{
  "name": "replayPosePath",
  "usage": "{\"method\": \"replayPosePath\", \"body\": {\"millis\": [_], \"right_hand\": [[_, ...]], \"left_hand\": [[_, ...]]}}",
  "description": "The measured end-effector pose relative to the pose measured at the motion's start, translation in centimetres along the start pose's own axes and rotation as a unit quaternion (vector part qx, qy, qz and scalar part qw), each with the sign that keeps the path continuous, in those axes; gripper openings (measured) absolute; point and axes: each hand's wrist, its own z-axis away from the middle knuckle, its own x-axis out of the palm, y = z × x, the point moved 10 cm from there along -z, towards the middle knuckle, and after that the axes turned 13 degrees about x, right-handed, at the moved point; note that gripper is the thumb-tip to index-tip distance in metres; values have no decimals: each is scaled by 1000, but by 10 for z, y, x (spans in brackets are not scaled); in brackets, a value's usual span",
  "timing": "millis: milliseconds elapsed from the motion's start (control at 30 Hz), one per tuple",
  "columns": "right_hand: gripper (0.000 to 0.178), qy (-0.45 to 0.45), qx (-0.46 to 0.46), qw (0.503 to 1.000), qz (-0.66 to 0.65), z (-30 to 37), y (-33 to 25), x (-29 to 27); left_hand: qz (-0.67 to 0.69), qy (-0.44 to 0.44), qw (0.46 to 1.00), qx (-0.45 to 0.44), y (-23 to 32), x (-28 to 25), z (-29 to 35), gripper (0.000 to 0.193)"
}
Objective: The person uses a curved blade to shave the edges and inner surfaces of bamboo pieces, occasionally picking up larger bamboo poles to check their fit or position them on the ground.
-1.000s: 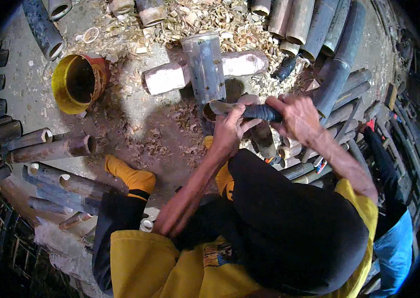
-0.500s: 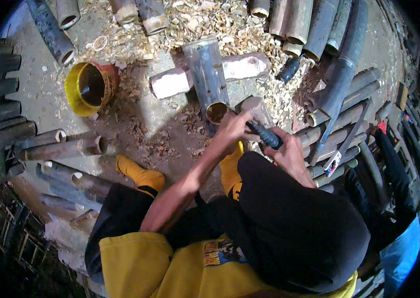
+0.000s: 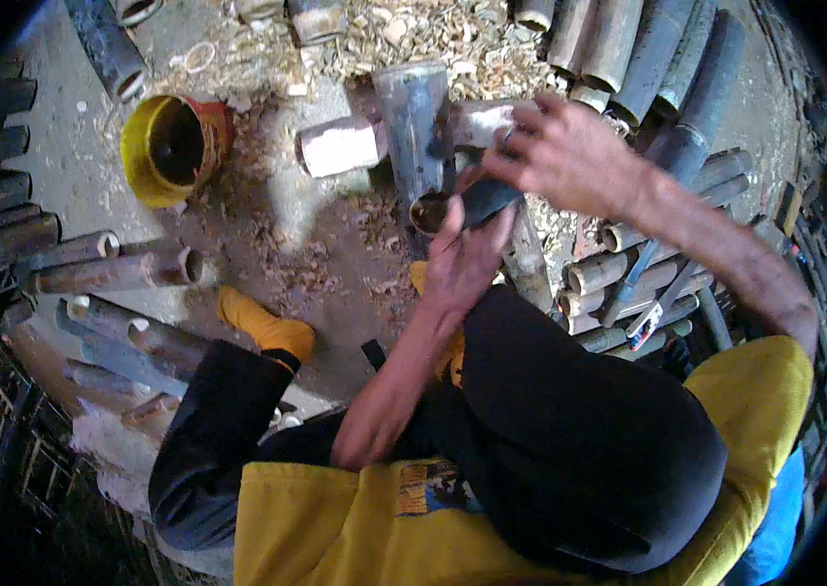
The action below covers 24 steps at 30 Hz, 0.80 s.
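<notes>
Found the left hand (image 3: 467, 262) closed round a dark tool (image 3: 487, 202), just beside the open near end of a grey bamboo tube (image 3: 415, 132). Noted the left thumb raised along the near side of the tool, close to the tube's rim. Observed the right hand (image 3: 570, 156) over the tool, fingers bent and partly blurred; could not tell whether clamped on it, touching it or clear of it. Could not make out the tool's full shape behind the fingers.

Recorded the tube as lying across a pale crosspiece (image 3: 343, 146), open end toward the person, with the crosspiece visible on both sides. Saw a thick scatter of wood shavings (image 3: 399, 34) beyond the far end. Located a bucket (image 3: 136, 166), yellow inside and reddish outside, on the floor (image 3: 286, 200) to the left, well apart from both hands. Noted upper-right tubes (image 3: 612, 49) side by side, stacked tubes (image 3: 597, 272) below the right forearm, and an orange sock (image 3: 272, 332) on the left foot.
</notes>
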Motion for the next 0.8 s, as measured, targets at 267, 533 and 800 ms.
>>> {"method": "replayPosePath", "body": {"millis": [267, 533, 800], "right_hand": [[39, -141, 58, 956, -250, 6, 43, 97], [39, -273, 332, 675, -600, 106, -69, 174], [41, -265, 269, 791, -482, 94, -67, 143]], "left_hand": [[-70, 238, 967, 56, -12, -47, 3, 30], [-577, 249, 757, -178, 39, -61, 35, 24], [-570, 194, 778, -182, 39, -53, 37, 33]]}}
